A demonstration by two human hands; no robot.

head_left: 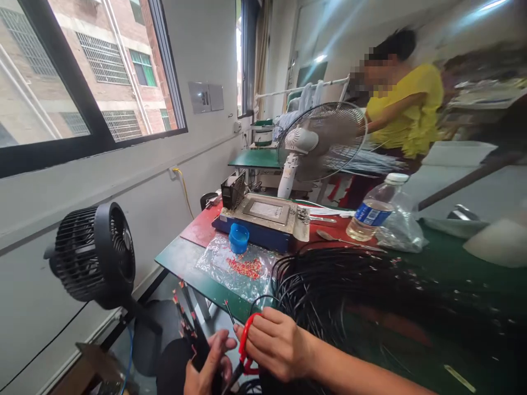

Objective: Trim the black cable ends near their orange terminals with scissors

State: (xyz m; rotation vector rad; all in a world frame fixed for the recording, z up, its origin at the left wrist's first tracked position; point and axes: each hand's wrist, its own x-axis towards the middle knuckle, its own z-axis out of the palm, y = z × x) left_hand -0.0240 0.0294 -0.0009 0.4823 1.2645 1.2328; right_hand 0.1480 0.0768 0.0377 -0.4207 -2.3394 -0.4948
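My right hand [274, 343] is wrapped around a pair of red-handled scissors [246, 340], with the dark blades pointing down. A thin black cable [229, 312] with a reddish tip sticks up by its fingers; whether they pinch it I cannot tell. To the left, my left hand [209, 362] closes around a bundle of black cables [193, 323] whose stripped ends show red and pale wire tips. Beside my right arm, a large heap of black cables [313, 285] spreads over the table. Red and yellowish clippings [247, 267] lie on a clear plastic sheet [214, 260].
A blue cup [239, 238] stands before a flat metal-topped device [255, 233]. Farther right is a plastic bottle [368, 211] near a clear bag [401, 233]. A black fan [96, 255] stands left, a white fan [302, 140] behind the table. A person in yellow [405, 109] works beyond.
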